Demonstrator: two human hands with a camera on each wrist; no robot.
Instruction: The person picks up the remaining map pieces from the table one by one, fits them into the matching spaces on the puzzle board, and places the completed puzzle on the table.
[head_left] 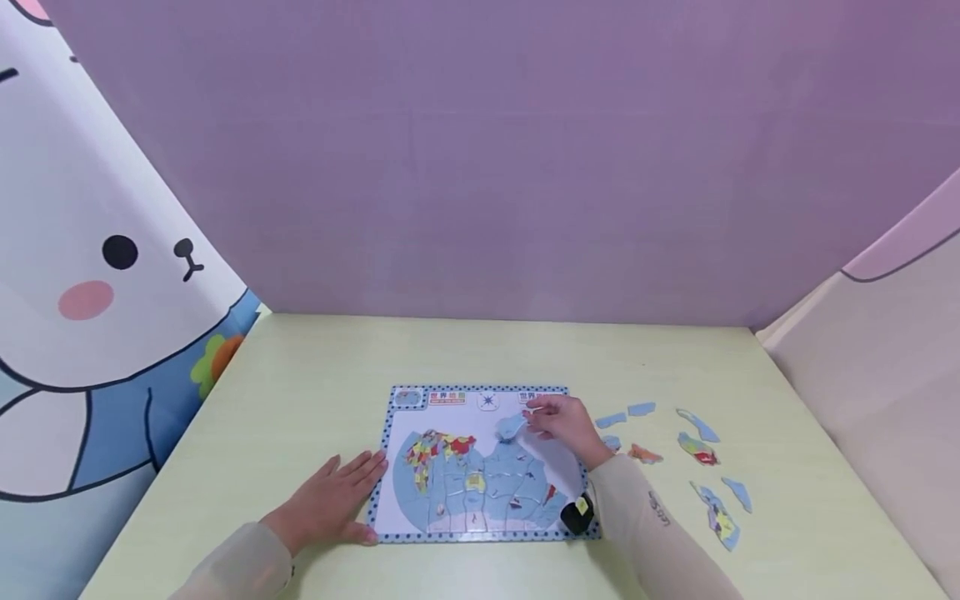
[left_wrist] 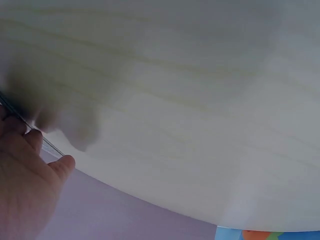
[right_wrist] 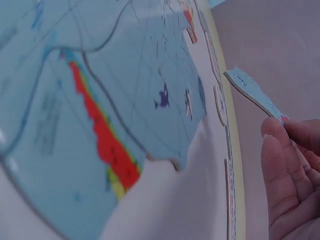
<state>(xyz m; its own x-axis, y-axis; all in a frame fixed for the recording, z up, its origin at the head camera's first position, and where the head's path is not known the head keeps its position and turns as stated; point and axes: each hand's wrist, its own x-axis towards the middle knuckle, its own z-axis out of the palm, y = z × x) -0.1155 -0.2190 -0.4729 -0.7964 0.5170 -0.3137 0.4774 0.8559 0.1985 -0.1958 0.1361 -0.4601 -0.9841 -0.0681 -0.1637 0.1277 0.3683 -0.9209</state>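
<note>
A world-map jigsaw board with a dotted blue border lies on the table, its lower and left parts filled with blue and coloured pieces. My left hand lies on the table, fingers extended against the board's left edge; the left wrist view catches its fingertips at an edge. Over the upper right of the board, my right hand pinches a light blue puzzle piece between thumb and fingers. In the right wrist view this puzzle piece is tilted and held off the board.
Several loose puzzle pieces lie right of the board, among them a green and red piece, an orange piece and a yellow-blue piece. A purple backdrop stands behind the pale table. A black wrist device overlaps the board's lower right corner.
</note>
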